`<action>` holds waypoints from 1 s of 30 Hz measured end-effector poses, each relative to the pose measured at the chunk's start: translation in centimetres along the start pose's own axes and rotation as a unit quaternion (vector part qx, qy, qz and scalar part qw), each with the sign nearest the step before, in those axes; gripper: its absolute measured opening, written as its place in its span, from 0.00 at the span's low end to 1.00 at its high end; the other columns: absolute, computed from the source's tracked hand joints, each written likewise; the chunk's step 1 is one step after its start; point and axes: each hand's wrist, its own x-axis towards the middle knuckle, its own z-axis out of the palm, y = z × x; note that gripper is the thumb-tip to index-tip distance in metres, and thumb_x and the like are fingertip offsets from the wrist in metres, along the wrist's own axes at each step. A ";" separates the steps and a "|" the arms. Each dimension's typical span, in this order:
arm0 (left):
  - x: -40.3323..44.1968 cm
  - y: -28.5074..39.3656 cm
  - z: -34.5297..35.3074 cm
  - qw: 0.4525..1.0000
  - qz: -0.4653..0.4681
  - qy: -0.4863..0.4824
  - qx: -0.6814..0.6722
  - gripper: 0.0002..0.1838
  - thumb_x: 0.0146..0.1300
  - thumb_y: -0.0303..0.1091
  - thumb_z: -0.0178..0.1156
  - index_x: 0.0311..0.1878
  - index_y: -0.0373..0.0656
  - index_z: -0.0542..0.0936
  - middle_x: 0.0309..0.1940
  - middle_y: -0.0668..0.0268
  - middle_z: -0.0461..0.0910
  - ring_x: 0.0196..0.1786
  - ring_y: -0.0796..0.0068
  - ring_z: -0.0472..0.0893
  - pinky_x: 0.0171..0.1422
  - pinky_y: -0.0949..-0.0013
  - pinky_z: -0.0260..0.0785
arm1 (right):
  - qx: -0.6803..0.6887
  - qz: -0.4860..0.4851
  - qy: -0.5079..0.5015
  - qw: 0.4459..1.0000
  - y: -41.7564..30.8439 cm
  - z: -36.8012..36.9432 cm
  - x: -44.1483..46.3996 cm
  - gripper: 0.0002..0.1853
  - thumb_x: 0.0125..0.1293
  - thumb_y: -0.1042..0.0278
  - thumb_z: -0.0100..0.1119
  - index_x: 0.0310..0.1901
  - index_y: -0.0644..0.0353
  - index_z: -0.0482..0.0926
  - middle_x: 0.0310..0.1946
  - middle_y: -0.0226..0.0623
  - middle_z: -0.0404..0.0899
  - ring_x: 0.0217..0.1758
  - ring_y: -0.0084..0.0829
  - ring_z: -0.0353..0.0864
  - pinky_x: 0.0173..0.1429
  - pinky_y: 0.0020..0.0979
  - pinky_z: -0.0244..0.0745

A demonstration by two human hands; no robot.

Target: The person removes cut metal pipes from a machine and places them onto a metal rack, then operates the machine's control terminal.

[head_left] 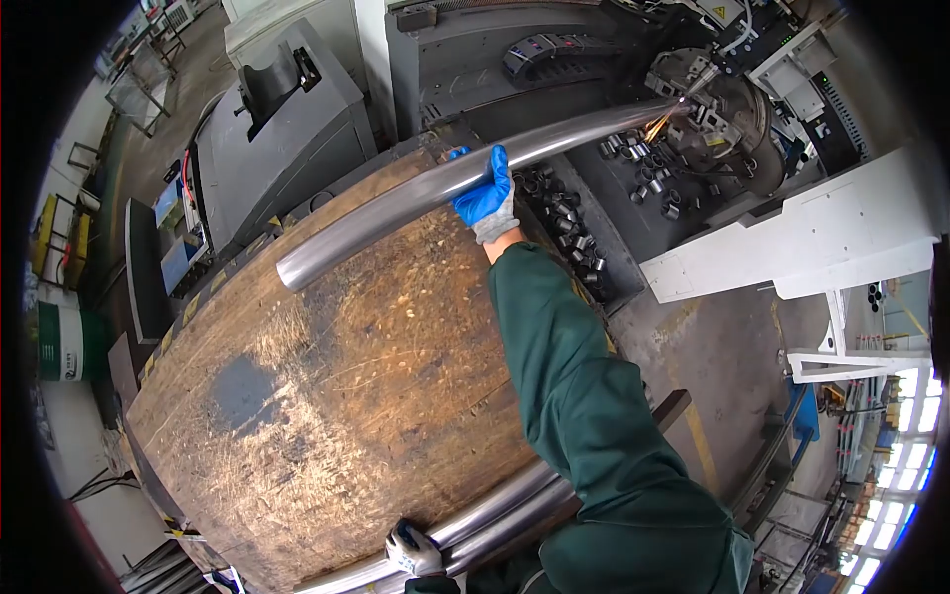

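Note:
A long steel tube (pixel 386 213) slants over the wooden tabletop, its near end hanging above the wood and its far end in the cutting machine's chuck (pixel 708 124). My right hand (pixel 485 198), in a blue glove with a grey cuff, is closed around the tube from below, thumb up along its side. Sparks (pixel 655 127) fly at the far end. Along the table's near edge lie several more metal tubes (pixel 495 510). My left hand (pixel 414 550), in a white and dark glove, is curled over one of these; part of its grip is hidden.
The worn wooden tabletop (pixel 396 376) has a dark patch. Short cut tube pieces (pixel 569 223) fill a tray beside the table, with more under the chuck. A grey machine housing (pixel 287 139) stands behind the table. A white machine panel (pixel 792 228) juts in at right.

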 end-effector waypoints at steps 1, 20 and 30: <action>-0.1 -0.1 0.1 1.000 0.000 -0.004 -0.001 0.08 0.63 0.35 0.55 0.42 0.45 0.79 0.36 0.55 0.78 0.40 0.50 0.77 0.44 0.53 0.68 | 0.006 0.009 -0.001 1.000 -0.2 0.0 -0.1 0.23 0.58 0.47 0.66 0.48 0.53 0.75 0.42 0.38 0.80 0.48 0.41 0.79 0.58 0.47 0.74; 0.1 -0.1 -0.1 0.999 -0.041 -0.027 -0.019 0.11 0.60 0.38 0.56 0.41 0.43 0.79 0.37 0.53 0.77 0.42 0.47 0.76 0.48 0.51 0.66 | 0.017 0.037 0.054 0.998 -0.3 -1.5 -1.8 0.14 0.61 0.57 0.64 0.44 0.54 0.78 0.40 0.35 0.81 0.47 0.34 0.79 0.58 0.40 0.74; 0.8 5.5 -6.2 0.952 -0.105 0.006 -0.288 0.27 0.57 0.30 0.66 0.59 0.34 0.70 0.49 0.50 0.73 0.50 0.55 0.75 0.56 0.58 0.70 | 0.090 0.197 0.081 0.973 6.8 9.6 -30.1 0.19 0.67 0.52 0.58 0.49 0.59 0.76 0.45 0.37 0.81 0.51 0.35 0.79 0.59 0.38 0.74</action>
